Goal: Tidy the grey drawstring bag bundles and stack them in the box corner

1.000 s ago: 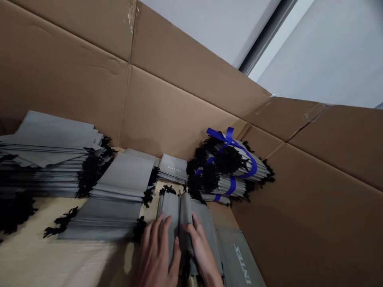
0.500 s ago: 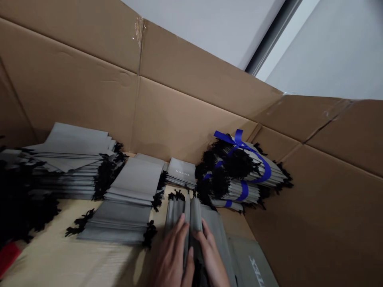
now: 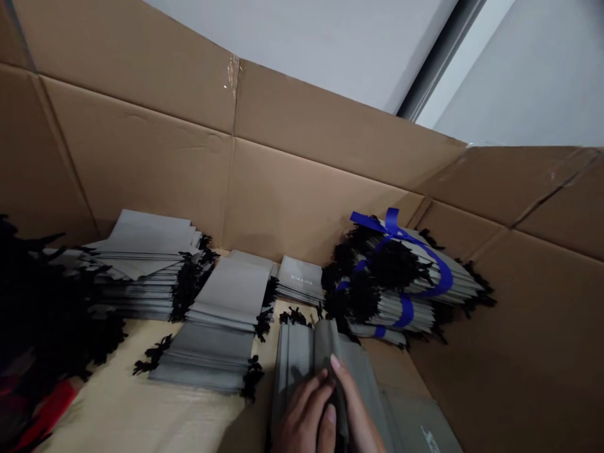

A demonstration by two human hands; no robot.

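In the head view, my left hand (image 3: 309, 415) and my right hand (image 3: 356, 406) meet at the bottom, right of centre. Between them they pinch the raised, curved edge of some grey drawstring pouches (image 3: 325, 336), part of a larger pile. The left fingers are bent against the near side, while the right fingers press from the other side. Black cords (image 3: 295, 316) stick out at the pile's far end. More flat grey pouches (image 3: 365, 365) lie under and beside my right hand. How many pouches are pinched is hidden.
Stacks of grey pouches (image 3: 146, 236) with black cords stand at left, and another stack (image 3: 236, 283) near the middle. Bundles tied with blue ribbon (image 3: 436, 277) are heaped at right. Cardboard walls (image 3: 302, 195) enclose everything. Something red (image 3: 51, 412) shows at lower left.
Both hands have moved closer together over the pouches, and the gap between the raised edges has shifted. The view has turned a little, so the stacks appear further right and lower.
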